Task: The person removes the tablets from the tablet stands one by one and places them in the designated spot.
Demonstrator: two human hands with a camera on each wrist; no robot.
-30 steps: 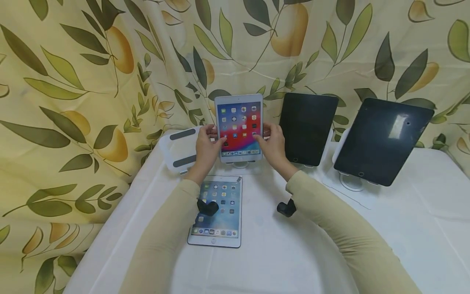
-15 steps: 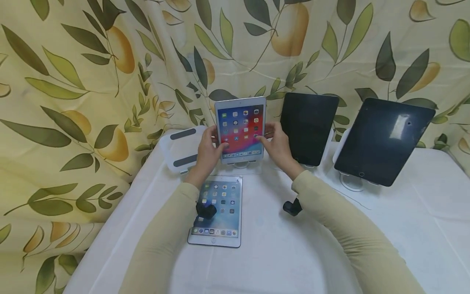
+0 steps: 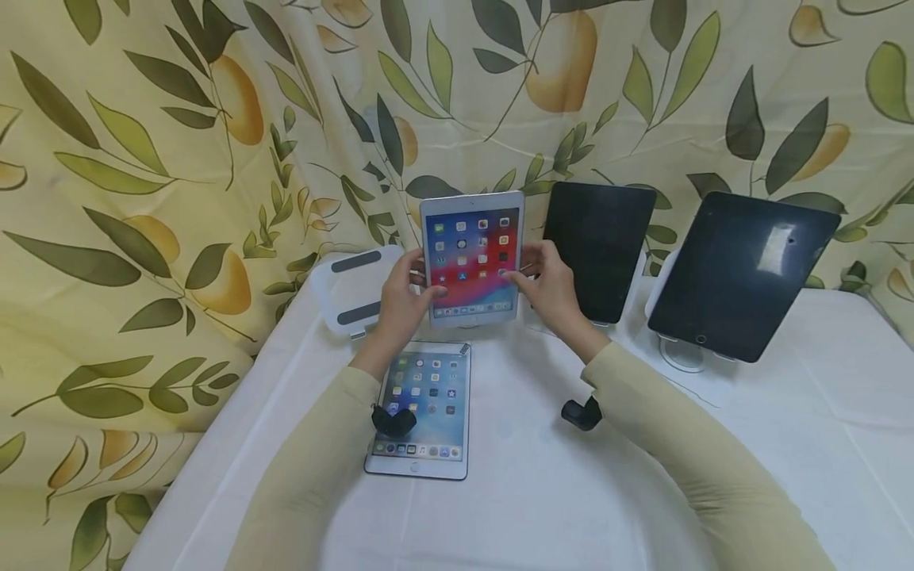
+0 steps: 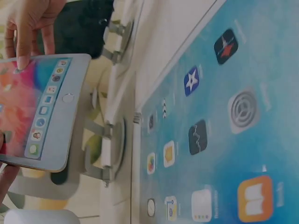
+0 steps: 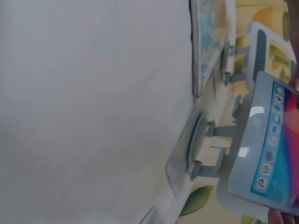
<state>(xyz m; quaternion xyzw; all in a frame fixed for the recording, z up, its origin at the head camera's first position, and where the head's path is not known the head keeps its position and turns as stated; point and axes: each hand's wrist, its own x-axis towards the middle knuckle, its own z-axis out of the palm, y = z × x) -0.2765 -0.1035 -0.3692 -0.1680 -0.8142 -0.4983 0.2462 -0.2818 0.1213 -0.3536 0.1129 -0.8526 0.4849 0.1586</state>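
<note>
The bright tablet (image 3: 473, 252) was held up between two hands. Its left side was pinched by the left hand (image 3: 402, 292), with the thumb laid on the front and fingers tucked behind. Its right side was pinched the same way by the right hand (image 3: 553, 292). Part of a grey stand (image 5: 223, 131) was seen behind the tablet and below the hands. Whether the two were touching could not be told.

The flat tablet (image 3: 428, 381) was seen on the desk (image 3: 528, 500), on the near side of the left hand. A black piece (image 3: 393, 420) was worn by the left wrist and was seen in front of that screen. A white stand (image 3: 359, 312) was placed just left of the left hand. To the right of the right hand, a black tablet (image 3: 598, 250) was propped up, and another dark tablet (image 3: 746, 274) was propped farther right.

The bright tablet could be dropped if the pinch was made too weak, and the flat tablet could be hit. If the right hand was swung wide, the black tablet could be bumped. An app could be tapped by mistake, because the screen was touched by both thumbs. The bottom edge could be caught on the grey stand if it was tipped.
</note>
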